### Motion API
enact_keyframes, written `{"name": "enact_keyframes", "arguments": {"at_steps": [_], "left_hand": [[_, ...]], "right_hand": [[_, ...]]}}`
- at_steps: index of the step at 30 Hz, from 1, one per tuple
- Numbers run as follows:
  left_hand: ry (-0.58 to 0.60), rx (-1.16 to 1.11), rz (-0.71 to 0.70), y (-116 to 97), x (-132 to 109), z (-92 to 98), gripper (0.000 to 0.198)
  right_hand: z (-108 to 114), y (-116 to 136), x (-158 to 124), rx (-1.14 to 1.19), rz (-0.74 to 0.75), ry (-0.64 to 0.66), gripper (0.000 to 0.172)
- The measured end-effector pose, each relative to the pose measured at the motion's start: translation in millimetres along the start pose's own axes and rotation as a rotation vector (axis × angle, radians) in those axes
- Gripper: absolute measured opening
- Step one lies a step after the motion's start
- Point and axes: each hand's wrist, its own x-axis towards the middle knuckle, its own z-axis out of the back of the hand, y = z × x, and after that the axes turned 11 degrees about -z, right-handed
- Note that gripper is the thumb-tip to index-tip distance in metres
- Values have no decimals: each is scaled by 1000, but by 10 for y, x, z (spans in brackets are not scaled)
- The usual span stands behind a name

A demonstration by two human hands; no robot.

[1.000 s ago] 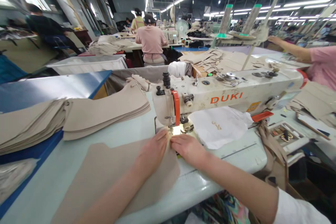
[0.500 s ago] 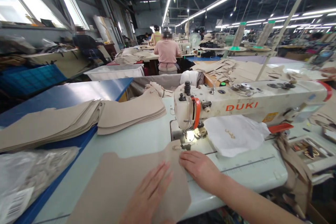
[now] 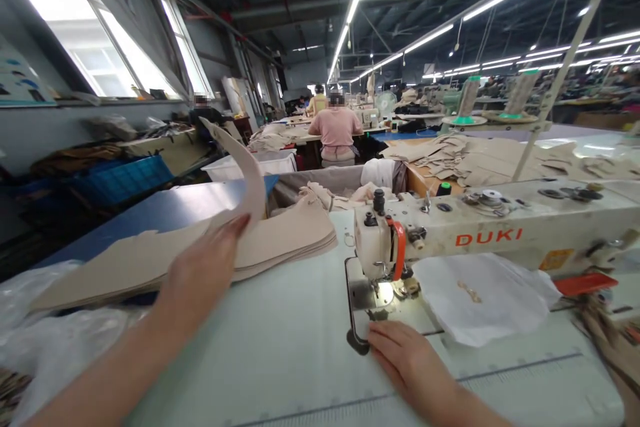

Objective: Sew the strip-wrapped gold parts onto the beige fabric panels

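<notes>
My left hand (image 3: 213, 263) is closed on a beige fabric panel (image 3: 253, 177), which curls upward over the stacked beige panels (image 3: 285, 237) left of the sewing machine (image 3: 450, 233). Motion blurs this hand a little. My right hand (image 3: 413, 360) lies on the machine bed with its fingers stretched side by side, fingertips at the front edge of the metal needle plate (image 3: 357, 293). No fabric shows under it. Above those fingertips, the lit needle area (image 3: 385, 293) is bare of fabric. A white sheet (image 3: 485, 300) with small gold-coloured pieces (image 3: 470, 291) lies right of the needle.
Clear plastic bags (image 3: 85, 340) lie at the lower left. Behind the machine stand a grey cloth-lined bin (image 3: 310, 183) and a table heaped with beige pieces (image 3: 490, 157). A person in pink (image 3: 336, 130) sits further back. A thread stand pole (image 3: 570, 63) rises at the right.
The beige panel with a small metal fitting has left the machine bed. My left hand has moved left and away to the stacks, now holding a panel. The view has shifted left and up.
</notes>
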Motion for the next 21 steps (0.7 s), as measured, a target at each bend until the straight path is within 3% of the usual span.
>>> {"name": "enact_keyframes", "arguments": {"at_steps": [2,4,7,10,12,15,18,21], "left_hand": [[224,99,113,-86,403,-237,52],[299,96,148,-157,576,-608,49],[367,86,186,-242,499,-1175,33],[369,98,219,-294,299,-1483,46],[362,107,236,-264,213,-1494,55],[336,144,268,-33,172,-1294,57],[290,215,364,404,109,-963,57],[265,265,530,878,-62,-635,61]], "right_hand": [[-25,-24,-5,0,-12,11,23],[-63,-58,-11,-8,-5,-7,25],[-158,-120,-11,-35,33,-108,26],[-257,-171,-4,-25,81,-227,25],[-285,-190,-8,-17,103,-245,26],[-246,-209,-22,-48,148,-157,26],[-155,-228,1,-101,212,-84,25],[-83,-220,60,-133,262,-115,28]]}}
